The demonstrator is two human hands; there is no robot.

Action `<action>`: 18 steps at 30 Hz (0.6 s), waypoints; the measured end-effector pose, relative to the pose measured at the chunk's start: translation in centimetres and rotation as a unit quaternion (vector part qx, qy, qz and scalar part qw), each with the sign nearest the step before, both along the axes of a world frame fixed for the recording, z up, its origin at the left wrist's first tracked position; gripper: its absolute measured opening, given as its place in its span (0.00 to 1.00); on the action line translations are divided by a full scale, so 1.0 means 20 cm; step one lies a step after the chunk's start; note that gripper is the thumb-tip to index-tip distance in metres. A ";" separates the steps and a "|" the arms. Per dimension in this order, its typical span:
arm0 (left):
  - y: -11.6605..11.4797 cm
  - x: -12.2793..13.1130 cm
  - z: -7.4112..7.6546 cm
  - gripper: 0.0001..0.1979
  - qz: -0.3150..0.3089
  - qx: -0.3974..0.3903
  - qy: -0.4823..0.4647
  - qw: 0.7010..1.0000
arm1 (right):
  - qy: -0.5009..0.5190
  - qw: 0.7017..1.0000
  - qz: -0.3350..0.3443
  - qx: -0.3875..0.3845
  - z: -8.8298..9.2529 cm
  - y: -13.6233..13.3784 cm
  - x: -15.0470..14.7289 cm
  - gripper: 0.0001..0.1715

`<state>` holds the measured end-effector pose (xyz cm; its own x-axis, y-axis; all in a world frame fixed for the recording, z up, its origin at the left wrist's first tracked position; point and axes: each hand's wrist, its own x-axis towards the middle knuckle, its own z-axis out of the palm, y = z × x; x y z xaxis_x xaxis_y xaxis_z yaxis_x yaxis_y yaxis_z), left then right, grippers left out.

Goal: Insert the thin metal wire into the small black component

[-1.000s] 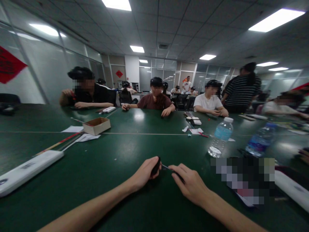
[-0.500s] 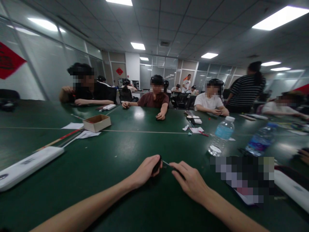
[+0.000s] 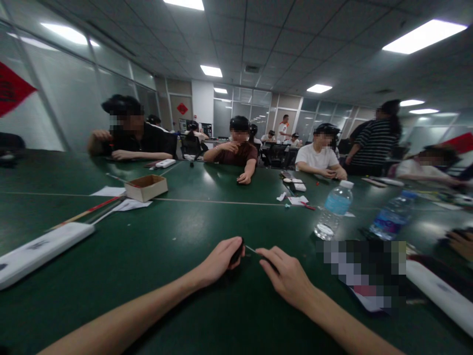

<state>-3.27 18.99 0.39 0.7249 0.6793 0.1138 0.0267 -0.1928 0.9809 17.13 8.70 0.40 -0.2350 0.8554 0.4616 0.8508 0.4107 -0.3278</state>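
A green desk (image 3: 177, 231) spans a ceiling-lit room (image 3: 236, 44), with seated people (image 3: 236, 148) along its far side, a cardboard box (image 3: 146, 188) to the left and a water bottle (image 3: 334, 209) to the right. Near the edge, the left hand (image 3: 218, 261) and right hand (image 3: 286, 276) are close together, not touching. The left clamps a dark handle (image 3: 237, 252); from it a thin rod (image 3: 250, 249) points right, its long axis nearly level, running between the hands into the right hand's pinching fingers (image 3: 266, 256).

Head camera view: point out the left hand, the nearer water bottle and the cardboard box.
Left hand (image 3: 219, 261): head view, on the back of the hand.
Water bottle (image 3: 335, 209): head view, on the bottle's middle.
Cardboard box (image 3: 146, 194): head view, on its front wall.
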 end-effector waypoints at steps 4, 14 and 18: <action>0.00 0.00 0.00 0.27 -0.001 0.002 0.001 1.000 | 0.001 1.000 0.001 0.006 0.00 0.00 0.00 0.18; 0.01 -0.01 0.00 0.27 -0.013 -0.001 -0.001 1.000 | 0.011 1.000 0.005 -0.003 -0.01 0.00 0.00 0.18; 0.01 -0.01 0.00 0.27 -0.017 0.001 0.005 1.000 | 0.016 1.000 0.008 -0.003 -0.01 0.01 0.01 0.19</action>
